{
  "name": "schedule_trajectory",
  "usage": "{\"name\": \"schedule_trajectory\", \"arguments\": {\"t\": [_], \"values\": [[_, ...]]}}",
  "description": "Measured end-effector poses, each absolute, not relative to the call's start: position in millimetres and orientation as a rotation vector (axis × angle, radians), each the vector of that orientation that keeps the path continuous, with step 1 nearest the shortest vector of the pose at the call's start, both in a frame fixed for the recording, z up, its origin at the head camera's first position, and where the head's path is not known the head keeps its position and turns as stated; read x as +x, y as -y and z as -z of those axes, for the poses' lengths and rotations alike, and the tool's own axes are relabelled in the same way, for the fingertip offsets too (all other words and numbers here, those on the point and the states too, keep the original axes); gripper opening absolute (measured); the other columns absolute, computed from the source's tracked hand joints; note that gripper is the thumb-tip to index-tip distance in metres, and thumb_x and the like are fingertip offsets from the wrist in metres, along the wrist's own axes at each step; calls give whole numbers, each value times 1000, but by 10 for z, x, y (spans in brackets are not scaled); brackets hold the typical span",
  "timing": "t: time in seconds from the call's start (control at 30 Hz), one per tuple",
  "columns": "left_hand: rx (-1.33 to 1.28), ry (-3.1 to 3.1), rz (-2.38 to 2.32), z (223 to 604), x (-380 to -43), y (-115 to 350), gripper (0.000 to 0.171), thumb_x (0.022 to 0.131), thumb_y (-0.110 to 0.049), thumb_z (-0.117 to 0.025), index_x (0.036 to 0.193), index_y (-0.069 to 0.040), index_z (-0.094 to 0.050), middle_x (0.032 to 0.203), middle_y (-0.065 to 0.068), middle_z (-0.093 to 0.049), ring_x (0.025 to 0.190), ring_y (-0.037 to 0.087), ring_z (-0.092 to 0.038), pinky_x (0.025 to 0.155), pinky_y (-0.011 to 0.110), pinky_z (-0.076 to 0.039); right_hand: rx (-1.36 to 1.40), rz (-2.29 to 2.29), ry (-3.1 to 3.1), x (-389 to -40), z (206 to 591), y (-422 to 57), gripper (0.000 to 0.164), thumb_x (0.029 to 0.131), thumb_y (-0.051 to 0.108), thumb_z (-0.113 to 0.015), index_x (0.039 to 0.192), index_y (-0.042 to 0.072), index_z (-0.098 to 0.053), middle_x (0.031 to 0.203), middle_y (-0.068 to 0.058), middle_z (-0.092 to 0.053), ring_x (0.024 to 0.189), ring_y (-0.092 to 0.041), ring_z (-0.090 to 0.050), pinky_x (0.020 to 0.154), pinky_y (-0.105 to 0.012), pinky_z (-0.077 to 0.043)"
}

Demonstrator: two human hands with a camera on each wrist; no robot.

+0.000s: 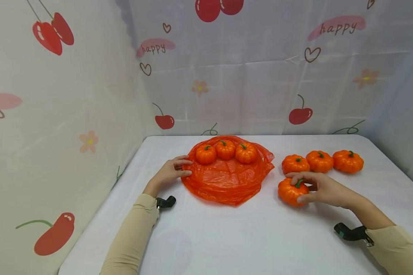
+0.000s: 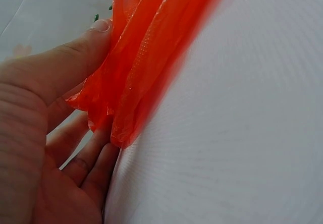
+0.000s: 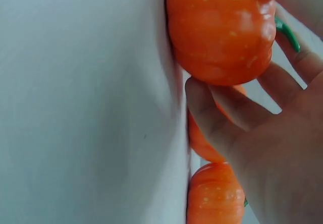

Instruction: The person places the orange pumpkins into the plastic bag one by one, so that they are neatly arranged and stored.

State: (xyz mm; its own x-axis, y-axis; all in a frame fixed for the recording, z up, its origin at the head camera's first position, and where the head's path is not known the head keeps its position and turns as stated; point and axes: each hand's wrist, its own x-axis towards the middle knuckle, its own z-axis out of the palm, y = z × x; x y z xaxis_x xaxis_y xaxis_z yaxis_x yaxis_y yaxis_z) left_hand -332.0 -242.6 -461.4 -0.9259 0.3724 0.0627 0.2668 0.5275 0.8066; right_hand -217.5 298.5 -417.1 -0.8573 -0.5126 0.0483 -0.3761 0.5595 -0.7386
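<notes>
An orange-red plastic bag (image 1: 227, 183) lies spread on the table, with three small orange toy pumpkins along its far side, the middle one (image 1: 225, 149) among them. My left hand (image 1: 166, 173) holds the bag's left edge, thumb on one side and fingers on the other; the left wrist view shows the gathered film (image 2: 128, 77) between them. To the right of the bag, my right hand (image 1: 318, 189) grips another toy pumpkin (image 1: 289, 193) with its green stem up. In the right wrist view this pumpkin (image 3: 219, 32) is between thumb and fingers, close against the table.
Behind the right hand, three more toy pumpkins stand in a row, the middle one (image 1: 319, 162) among them. A white cloth covers the table (image 1: 223, 240). Printed curtains (image 1: 234, 84) hang behind it and at the sides. Each wrist carries a small black camera (image 1: 349, 232).
</notes>
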Motion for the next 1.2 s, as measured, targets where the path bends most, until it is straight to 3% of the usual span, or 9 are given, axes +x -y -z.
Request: {"name": "schedule_trajectory", "arguments": {"t": [0.27,0.8,0.9,1.07,1.2], "values": [[571,-2643,-1354,4591,-3298,2429,44,90,-31,-81,131,-19,-72,161,5,-45,145,36,-47,116,53,-45,-705,1234,-2549,-2191,4220,-3042,43,82,28,-87,115,17,-62,155,-14,-51,118,9,-53,96,-13,-49],[588,-2657,-1338,4614,-3320,2446,43,90,-31,-81,131,-20,-72,160,6,-46,145,35,-46,116,51,-45,-638,1205,-2659,-2196,4156,-3014,44,81,34,-88,114,20,-63,150,-7,-58,118,9,-53,94,-15,-52],[582,-2648,-1354,4609,-3315,2444,43,90,-31,-81,131,-20,-72,160,6,-46,146,35,-46,116,52,-44,-601,1209,-2674,-2206,4126,-3003,44,81,36,-88,115,21,-63,149,-5,-59,125,-4,-57,95,-15,-51],[577,-2625,-1381,4614,-3322,2438,45,90,-29,-81,132,-16,-71,161,7,-45,145,36,-46,116,53,-44,-577,1210,-2679,-2219,4057,-2994,46,82,36,-87,117,19,-62,148,-9,-59,134,-40,-54,94,-15,-52],[568,-2615,-1375,4606,-3318,2432,46,92,-25,-79,135,-12,-69,163,10,-41,146,38,-45,117,54,-43,-553,1243,-2657,-2232,4006,-2975,48,83,35,-86,119,18,-61,147,-7,-59,135,-45,-52,92,-14,-50]]}}
